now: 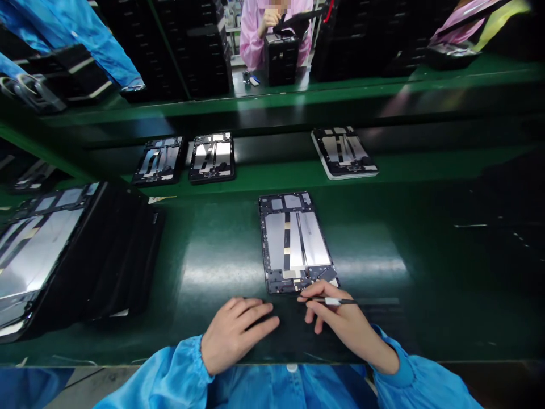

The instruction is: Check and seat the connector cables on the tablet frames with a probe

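Now right hand pinches a slim tool beside the tablet frame; left hand lies flat, released.

Dark open tablet shells with silver plates: five are lying about.
Thin black-and-white stylus: one is showing.
Bare hands: two are showing, left hand, right hand.

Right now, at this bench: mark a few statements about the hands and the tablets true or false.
1. The right hand holds a thin tool. True.
2. The left hand grips the open tablet. False: it lies empty on the green mat.
3. Three other tablets lie on the belt beyond. True.
4. The open tablet sits on the stack of trays. False: it lies flat on the mat, apart from the stack.
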`<state>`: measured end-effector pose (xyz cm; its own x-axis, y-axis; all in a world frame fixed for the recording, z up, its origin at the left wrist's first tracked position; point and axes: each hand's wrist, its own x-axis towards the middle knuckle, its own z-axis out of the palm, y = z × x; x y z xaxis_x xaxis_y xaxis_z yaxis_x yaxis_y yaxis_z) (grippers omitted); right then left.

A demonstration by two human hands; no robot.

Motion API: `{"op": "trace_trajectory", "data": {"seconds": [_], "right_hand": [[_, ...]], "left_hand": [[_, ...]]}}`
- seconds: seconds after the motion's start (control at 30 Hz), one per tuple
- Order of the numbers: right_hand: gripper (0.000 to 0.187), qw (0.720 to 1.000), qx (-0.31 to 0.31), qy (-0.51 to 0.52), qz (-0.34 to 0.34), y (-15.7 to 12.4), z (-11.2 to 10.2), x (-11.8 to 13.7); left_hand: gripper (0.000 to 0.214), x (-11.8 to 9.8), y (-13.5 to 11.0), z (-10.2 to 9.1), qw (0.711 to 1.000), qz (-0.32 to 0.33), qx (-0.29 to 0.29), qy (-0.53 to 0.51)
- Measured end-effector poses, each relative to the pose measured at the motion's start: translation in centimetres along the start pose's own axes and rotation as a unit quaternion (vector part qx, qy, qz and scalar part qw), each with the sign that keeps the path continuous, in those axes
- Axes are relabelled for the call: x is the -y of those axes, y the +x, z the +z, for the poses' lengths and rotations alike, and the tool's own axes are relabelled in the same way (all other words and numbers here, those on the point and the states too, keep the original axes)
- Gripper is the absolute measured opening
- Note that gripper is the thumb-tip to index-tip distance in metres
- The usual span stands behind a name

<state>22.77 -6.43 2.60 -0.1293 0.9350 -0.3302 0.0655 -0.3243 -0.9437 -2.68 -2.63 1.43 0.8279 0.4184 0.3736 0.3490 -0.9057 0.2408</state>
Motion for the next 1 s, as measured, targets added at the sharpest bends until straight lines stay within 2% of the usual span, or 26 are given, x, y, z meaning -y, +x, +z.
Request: {"op": "trace_trajectory", "data": {"seconds": [0.07,0.13,0.27,0.37,0.5,0.57,0.67,0.73,0.87,1.0], "right_hand": [[0.033,1.000,0.015,0.001,0.022,0.0,0.4,-0.3],[0.028,0.998,0.029,-0.057,0.019,0.1,0.8,-0.2],[0.015,0.973,0.010,-0.223,-0.064,0.5,1.3,0.3],[0.012,0.961,0.011,-0.259,-0.094,0.7,1.8,0.1],[0.015,0.965,0.001,-0.243,-0.099,0.5,2.4,-0.5],[0.021,0.981,-0.002,-0.179,-0.079,0.3,2.2,-0.4],[0.028,0.996,-0.026,-0.067,-0.055,0.5,1.2,0.9],[0.029,0.997,-0.038,-0.045,-0.050,1.4,0.3,2.3],[0.027,0.999,0.024,-0.045,0.006,4.3,-1.0,4.4],[0.021,0.995,0.058,-0.070,0.035,6.3,-0.8,4.3]], "left_hand": [[0.029,-0.5,-0.3,0.0,0.999,0.030,0.036,-0.008],[0.029,-0.7,-0.4,0.2,0.997,0.038,0.059,-0.007],[0.030,-0.8,-0.2,0.4,0.998,0.030,0.058,-0.007],[0.029,-0.7,-0.1,0.4,0.998,0.026,0.052,-0.010],[0.028,-0.7,-0.2,0.4,0.998,0.024,0.053,-0.013],[0.029,-0.8,-0.3,0.4,0.998,0.022,0.058,-0.012],[0.031,-1.0,-0.4,0.3,0.998,0.013,0.059,-0.009],[0.031,-0.9,0.0,0.1,0.999,-0.003,0.036,-0.002],[0.024,0.1,1.3,0.0,0.998,-0.037,-0.034,0.023],[0.021,1.1,2.0,0.3,0.998,-0.036,-0.049,0.034]]}}
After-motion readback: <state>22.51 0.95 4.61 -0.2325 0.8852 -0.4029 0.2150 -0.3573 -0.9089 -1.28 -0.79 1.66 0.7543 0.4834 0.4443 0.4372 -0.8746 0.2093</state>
